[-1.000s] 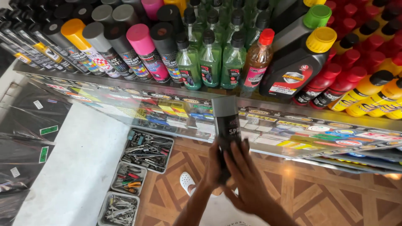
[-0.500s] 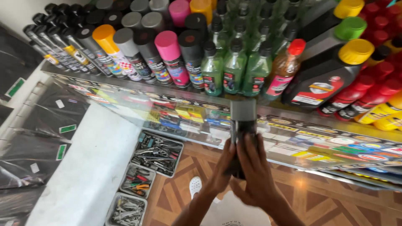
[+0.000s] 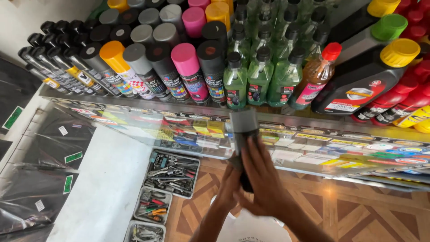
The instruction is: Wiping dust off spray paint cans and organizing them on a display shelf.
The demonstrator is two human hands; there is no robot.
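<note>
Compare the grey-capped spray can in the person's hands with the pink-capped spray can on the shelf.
The grey-capped black spray can is held in both hands in front of the glass shelf; the pink-capped spray can stands in a row on it. Caps differ: grey versus pink. Both are capped spray cans.

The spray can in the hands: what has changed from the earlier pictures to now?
Both hands, left and right, have kept hold of the grey-capped spray can. It has stayed upright before the shelf edge, with no clear move; only the view shifted. The shelved cans and the tool trays stayed put.
</note>
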